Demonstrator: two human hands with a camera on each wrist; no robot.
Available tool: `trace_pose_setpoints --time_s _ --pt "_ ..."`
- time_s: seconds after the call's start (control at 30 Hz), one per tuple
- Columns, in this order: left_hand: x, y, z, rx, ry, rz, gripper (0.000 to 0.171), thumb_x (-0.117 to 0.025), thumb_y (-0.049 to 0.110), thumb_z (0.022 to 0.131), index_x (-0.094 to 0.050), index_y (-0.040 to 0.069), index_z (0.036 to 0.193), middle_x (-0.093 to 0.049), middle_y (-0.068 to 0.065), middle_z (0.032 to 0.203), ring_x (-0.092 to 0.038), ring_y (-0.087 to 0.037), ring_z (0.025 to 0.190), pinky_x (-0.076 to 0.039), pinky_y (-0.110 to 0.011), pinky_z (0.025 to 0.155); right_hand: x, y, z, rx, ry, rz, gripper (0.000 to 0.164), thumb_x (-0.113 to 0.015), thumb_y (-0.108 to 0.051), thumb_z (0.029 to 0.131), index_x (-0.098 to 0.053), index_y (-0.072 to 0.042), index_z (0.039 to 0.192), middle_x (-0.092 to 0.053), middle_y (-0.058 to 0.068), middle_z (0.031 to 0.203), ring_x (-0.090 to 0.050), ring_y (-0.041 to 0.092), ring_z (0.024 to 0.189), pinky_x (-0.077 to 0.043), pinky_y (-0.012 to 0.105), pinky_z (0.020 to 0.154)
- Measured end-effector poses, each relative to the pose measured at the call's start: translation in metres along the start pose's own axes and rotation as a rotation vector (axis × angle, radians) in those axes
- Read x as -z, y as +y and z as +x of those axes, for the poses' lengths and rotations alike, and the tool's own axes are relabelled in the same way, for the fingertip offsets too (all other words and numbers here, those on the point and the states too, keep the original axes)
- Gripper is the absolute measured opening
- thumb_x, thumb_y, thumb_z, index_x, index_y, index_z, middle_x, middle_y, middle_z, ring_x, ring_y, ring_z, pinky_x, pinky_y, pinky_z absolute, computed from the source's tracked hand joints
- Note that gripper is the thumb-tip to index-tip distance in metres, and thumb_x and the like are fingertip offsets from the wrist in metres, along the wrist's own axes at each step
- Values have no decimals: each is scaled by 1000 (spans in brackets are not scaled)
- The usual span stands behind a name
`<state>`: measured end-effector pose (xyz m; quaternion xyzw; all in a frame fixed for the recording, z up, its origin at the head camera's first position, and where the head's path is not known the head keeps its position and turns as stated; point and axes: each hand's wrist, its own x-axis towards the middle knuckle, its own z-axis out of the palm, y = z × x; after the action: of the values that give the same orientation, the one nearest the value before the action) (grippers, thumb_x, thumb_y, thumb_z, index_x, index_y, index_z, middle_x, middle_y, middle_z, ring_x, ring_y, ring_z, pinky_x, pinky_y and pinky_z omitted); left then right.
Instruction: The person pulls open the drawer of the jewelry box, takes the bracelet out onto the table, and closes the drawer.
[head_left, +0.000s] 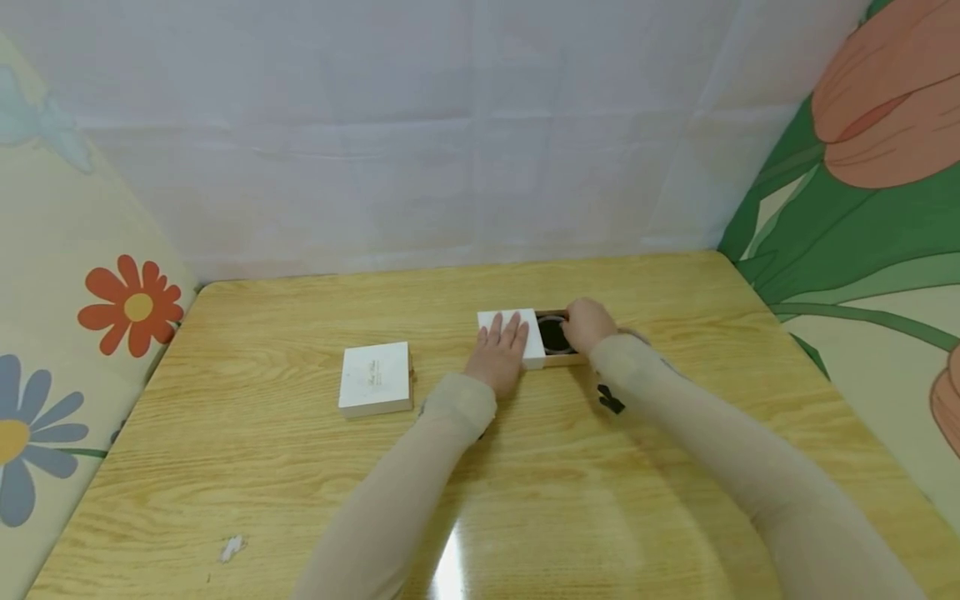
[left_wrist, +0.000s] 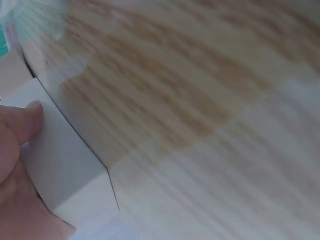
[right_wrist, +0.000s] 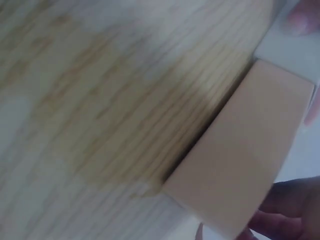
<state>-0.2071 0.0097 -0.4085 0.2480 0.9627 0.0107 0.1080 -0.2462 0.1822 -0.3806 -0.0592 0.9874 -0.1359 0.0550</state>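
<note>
In the head view a white box sleeve (head_left: 535, 350) lies on the table with its tan drawer (head_left: 562, 361) pulled partly out to the right. Inside the drawer shows a dark round thing with a pale rim (head_left: 552, 335). My left hand (head_left: 498, 357) presses on the sleeve's top, fingers spread and straight; its thumb (left_wrist: 32, 120) lies along the sleeve's side in the left wrist view. With curled fingers my right hand (head_left: 589, 327) grips the drawer's right end. In the right wrist view those fingers (right_wrist: 285, 210) are at the drawer's far edge, partly hidden behind it.
A second white box (head_left: 374, 379) with gold lettering lies to the left on the wooden table (head_left: 285, 483). Under the right forearm is a small black piece (head_left: 611, 399). A whitish patch (head_left: 232, 547) marks the table at front left. A white cloth (head_left: 420, 150) hangs behind.
</note>
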Motion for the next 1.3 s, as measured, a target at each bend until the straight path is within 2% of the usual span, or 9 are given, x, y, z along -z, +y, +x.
trace_pose_setpoints --time_s 0.13,0.27,0.43,0.67,0.87,0.97,1.07,1.17,1.3 --pt "0 1 2 10 -15 19 64 -36 30 106 -4 8 157 3 -10 162 5 -32 147 -6 -44 117 -3 -2 4 59 14 -57 18 -53 1 93 -67 13 92 -66 27 99 -64 39 93 -52 47 82" --pt "0 0 2 10 -17 17 65 -38 30 106 -4 8 157 3 -10 162 6 -32 147 -6 -45 117 -3 -6 5 73 -1 -105 19 -49 7 91 -66 12 94 -65 28 100 -64 39 94 -53 46 82" --pt "1 1 1 11 -34 -1 65 -37 31 106 -2 9 157 6 -9 162 8 -32 147 -4 -44 117 -3 -12 6 74 -5 -154 19 -49 7 89 -67 11 95 -65 28 101 -63 40 97 -53 48 84" --pt "2 1 -1 9 -10 -9 65 -38 29 106 -5 8 157 4 -10 162 6 -32 147 -5 -45 117 -5 -12 8 71 -15 -147 21 -48 7 92 -65 11 103 -63 29 106 -61 41 100 -51 49 87" --pt "3 1 -2 13 -13 -9 65 -39 30 106 -5 9 157 3 -10 162 5 -32 147 -5 -45 117 -2 -10 7 73 -23 -139 21 -48 7 93 -65 11 104 -64 28 107 -62 40 100 -52 48 85" --pt "3 2 -2 14 -10 -7 65 -40 30 105 -6 8 157 2 -10 162 4 -32 147 -6 -45 117 3 -8 6 59 -16 -110 20 -48 6 93 -65 10 102 -66 26 104 -64 38 96 -53 47 81" --pt "3 2 -1 14 -10 -12 65 -40 29 105 -5 8 157 3 -10 162 5 -32 147 -5 -45 117 8 -5 4 57 -14 -56 17 -47 7 92 -64 9 90 -66 22 90 -63 32 82 -53 43 73" --pt "1 1 -1 13 -8 -21 65 -40 29 106 -5 8 157 3 -10 162 5 -32 147 -5 -45 117 15 -2 2 41 -48 43 19 -46 6 92 -58 5 77 -57 15 71 -50 24 62 -46 38 62" --pt "0 0 0 6 1 -23 65 -40 28 105 -6 8 157 2 -11 162 5 -33 147 -6 -46 117 24 2 -4 -1 -61 183 18 -46 3 92 -54 3 76 -45 8 65 -36 17 56 -38 35 58"
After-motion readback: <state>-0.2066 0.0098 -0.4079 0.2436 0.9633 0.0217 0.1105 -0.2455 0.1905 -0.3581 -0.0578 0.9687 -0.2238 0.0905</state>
